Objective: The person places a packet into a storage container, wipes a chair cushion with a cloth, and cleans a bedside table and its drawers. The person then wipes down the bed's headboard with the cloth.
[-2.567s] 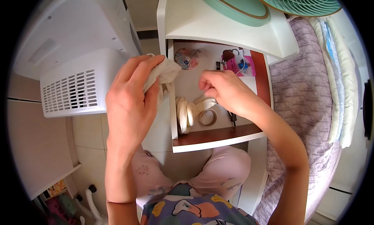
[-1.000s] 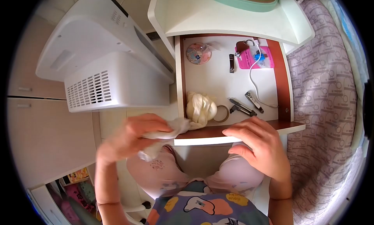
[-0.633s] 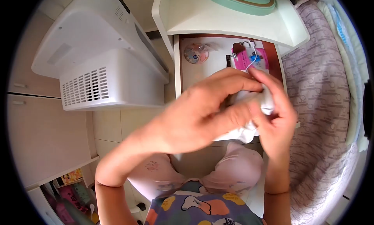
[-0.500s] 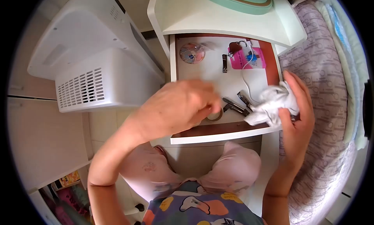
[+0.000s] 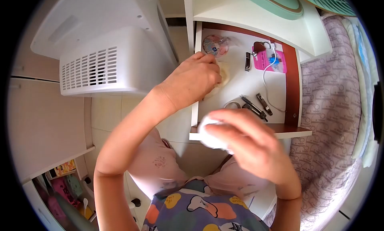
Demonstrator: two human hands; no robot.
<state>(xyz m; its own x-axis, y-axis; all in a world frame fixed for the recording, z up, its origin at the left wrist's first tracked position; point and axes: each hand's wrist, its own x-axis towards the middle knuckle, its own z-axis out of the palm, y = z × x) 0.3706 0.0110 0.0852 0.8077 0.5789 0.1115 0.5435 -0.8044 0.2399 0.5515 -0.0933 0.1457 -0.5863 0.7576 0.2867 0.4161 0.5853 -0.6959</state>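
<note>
My left hand (image 5: 197, 76) is over the left side of the open drawer (image 5: 294, 132), its fingers closed at a blurred yellowish ring (image 5: 225, 74). My right hand (image 5: 252, 145) grips a bunched white cloth (image 5: 212, 135) above the drawer's front edge, smeared by motion. A second, pale ring (image 5: 232, 104), partly hidden, lies between the hands. Beside it are a dark metal tool (image 5: 253, 108) and a nail clipper (image 5: 264, 104). Farther back sit another clipper (image 5: 247, 62), a round transparent patterned item (image 5: 215, 45), a pink packet (image 5: 280, 63), a brown key holder (image 5: 258, 47) and a white cable (image 5: 265, 82).
A white appliance with a vent grille (image 5: 90, 71) stands left of the drawer. Above the drawer is a white shelf (image 5: 224, 9) bearing a green round object (image 5: 276, 3). Patterned padded fabric (image 5: 330, 91) lies to the right. An open compartment (image 5: 66, 187) shows at the lower left.
The view has shifted, so the drawer appears farther right and higher. My right hand has moved left with the cloth to the drawer's front edge. My left hand is farther back, beside the yellowish ring.
</note>
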